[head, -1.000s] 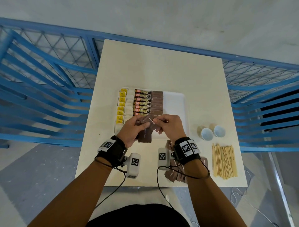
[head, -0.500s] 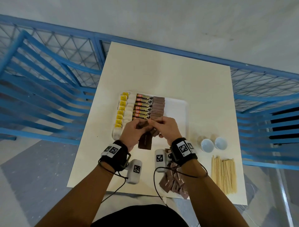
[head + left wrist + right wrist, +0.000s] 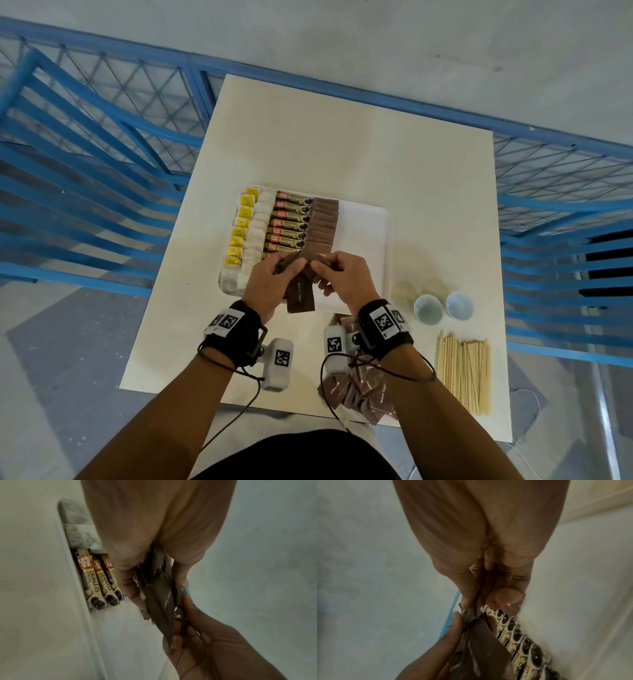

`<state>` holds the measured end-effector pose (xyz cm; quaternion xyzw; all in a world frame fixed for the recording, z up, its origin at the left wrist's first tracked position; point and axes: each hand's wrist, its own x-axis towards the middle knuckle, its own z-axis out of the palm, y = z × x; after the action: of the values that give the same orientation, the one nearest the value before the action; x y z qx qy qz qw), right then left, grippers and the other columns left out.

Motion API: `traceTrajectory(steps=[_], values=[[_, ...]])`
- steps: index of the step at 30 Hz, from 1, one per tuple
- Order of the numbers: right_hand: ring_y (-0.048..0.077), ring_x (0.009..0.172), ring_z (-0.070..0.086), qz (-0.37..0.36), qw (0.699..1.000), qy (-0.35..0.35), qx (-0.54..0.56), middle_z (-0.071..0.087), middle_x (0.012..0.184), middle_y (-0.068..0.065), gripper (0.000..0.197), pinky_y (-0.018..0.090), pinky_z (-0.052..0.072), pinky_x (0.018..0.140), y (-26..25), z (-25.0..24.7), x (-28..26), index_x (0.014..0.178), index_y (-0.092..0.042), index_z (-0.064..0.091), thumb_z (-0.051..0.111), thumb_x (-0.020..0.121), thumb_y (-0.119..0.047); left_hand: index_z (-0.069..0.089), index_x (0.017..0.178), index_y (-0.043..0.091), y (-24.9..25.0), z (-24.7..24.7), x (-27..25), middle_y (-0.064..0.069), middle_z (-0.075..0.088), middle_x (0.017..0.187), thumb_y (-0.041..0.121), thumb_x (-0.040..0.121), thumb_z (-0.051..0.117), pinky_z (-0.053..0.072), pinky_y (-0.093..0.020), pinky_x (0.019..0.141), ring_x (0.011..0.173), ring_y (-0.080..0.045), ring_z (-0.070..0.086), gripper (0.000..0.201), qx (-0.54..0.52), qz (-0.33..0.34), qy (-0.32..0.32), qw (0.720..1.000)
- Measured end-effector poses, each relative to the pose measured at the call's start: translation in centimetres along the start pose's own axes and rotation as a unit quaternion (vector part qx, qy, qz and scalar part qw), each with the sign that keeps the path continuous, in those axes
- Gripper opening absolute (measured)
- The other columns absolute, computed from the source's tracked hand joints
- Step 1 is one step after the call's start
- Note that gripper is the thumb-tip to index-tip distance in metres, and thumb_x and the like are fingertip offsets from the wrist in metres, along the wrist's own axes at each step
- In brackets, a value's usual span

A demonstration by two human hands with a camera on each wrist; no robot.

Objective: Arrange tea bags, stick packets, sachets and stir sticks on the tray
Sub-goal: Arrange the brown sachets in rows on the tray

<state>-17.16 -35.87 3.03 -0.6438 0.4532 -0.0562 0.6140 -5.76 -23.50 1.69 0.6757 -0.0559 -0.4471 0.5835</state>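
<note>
A white tray (image 3: 364,219) holds a column of yellow-tagged tea bags (image 3: 241,222), a column of coffee stick packets (image 3: 291,219) and a column of brown sachets (image 3: 323,222). Over the tray's near end my left hand (image 3: 274,281) holds a stack of brown sachets (image 3: 300,296) that hangs down toward me. My right hand (image 3: 339,274) pinches one sachet at the top of that stack. The left wrist view shows the stack (image 3: 161,601) between both hands, with stick packets (image 3: 97,580) beside it. Stir sticks (image 3: 462,370) lie at the table's near right.
A loose pile of brown sachets (image 3: 363,394) lies at the table's near edge under my right forearm. Two small white bowls (image 3: 442,306) stand right of the tray. Blue metal racks (image 3: 85,171) flank the table on both sides.
Both hands stay together over the tray's near end, working the top of the sachet stack. The camera view has shifted slightly.
</note>
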Motion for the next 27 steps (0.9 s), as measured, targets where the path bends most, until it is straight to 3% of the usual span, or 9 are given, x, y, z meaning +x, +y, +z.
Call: traceTrajectory(steps=[5,9,12,15,18,21,27], values=[[0.015,0.059,0.066,-0.002,0.998,0.031,-0.046,0.073,0.076,0.006,0.012,0.024,0.054,0.053,1.7,-0.6,0.9,0.099,-0.012,0.072,0.073,0.092,-0.022,0.068,0.118,0.012,-1.3,0.0,0.1,-0.012,0.075,0.103,0.013,0.093,0.073,0.062,-0.044,0.078,0.091,-0.026,0.073,0.026,0.004,-0.042,-0.005,0.999],[0.014,0.056,0.062,0.022,0.995,0.087,-0.051,0.073,0.074,0.005,0.013,0.025,0.052,0.052,3.6,-1.2,1.9,0.098,-0.012,0.072,0.072,0.092,-0.024,0.067,0.117,0.012,-2.0,-0.7,0.2,-0.009,0.074,0.1,0.008,0.094,0.07,0.059,-0.033,0.065,0.085,-0.02,0.072,0.024,0.01,-0.056,0.03,0.998],[0.012,0.06,0.062,0.016,0.989,0.116,-0.094,0.071,0.073,-0.003,0.011,0.028,0.055,0.064,4.3,-1.2,2.9,0.094,-0.016,0.075,0.075,0.089,-0.026,0.068,0.11,0.012,-2.4,-1.9,0.0,-0.008,0.074,0.095,0.004,0.095,0.068,0.06,-0.032,0.063,0.08,-0.018,0.071,0.017,0.011,-0.06,0.038,0.997],[0.01,0.076,0.063,-0.017,0.98,0.11,-0.162,0.07,0.081,-0.007,0.012,0.009,0.045,0.072,4.1,-0.3,3.6,0.096,-0.017,0.074,0.074,0.09,-0.027,0.067,0.109,0.013,-2.7,-3.1,0.0,-0.012,0.073,0.101,0.005,0.094,0.07,0.06,-0.038,0.073,0.086,-0.023,0.071,0.017,0.01,-0.065,0.055,0.996],[0.011,0.087,0.061,-0.04,0.975,0.097,-0.198,0.071,0.094,-0.004,0.016,0.013,0.047,0.08,4.1,0.6,4.4,0.102,-0.016,0.073,0.073,0.091,-0.026,0.066,0.116,0.005,-3.0,-3.9,0.0,-0.016,0.073,0.104,0.006,0.093,0.071,0.059,-0.038,0.072,0.089,-0.026,0.071,0.023,0.013,-0.072,0.062,0.995],[0.01,0.085,0.055,-0.064,0.963,0.104,-0.241,0.067,0.096,-0.003,0.016,0.004,0.035,0.071,3.9,1.3,4.8,0.102,-0.015,0.072,0.073,0.09,-0.026,0.066,0.116,0.004,-3.1,-4.5,0.1,-0.014,0.073,0.101,0.005,0.093,0.07,0.058,-0.036,0.069,0.087,-0.026,0.071,0.023,0.01,-0.076,0.062,0.995],[0.013,0.085,0.055,-0.074,0.958,0.14,-0.238,0.06,0.098,-0.001,0.021,0.023,0.044,0.079,3.9,1.9,5.0,0.1,-0.013,0.068,0.079,0.085,-0.024,0.065,0.118,0.003,-2.8,-4.7,0.2,-0.009,0.073,0.098,0.005,0.094,0.069,0.058,-0.031,0.062,0.08,-0.019,0.071,0.025,0.005,-0.079,0.057,0.995]])
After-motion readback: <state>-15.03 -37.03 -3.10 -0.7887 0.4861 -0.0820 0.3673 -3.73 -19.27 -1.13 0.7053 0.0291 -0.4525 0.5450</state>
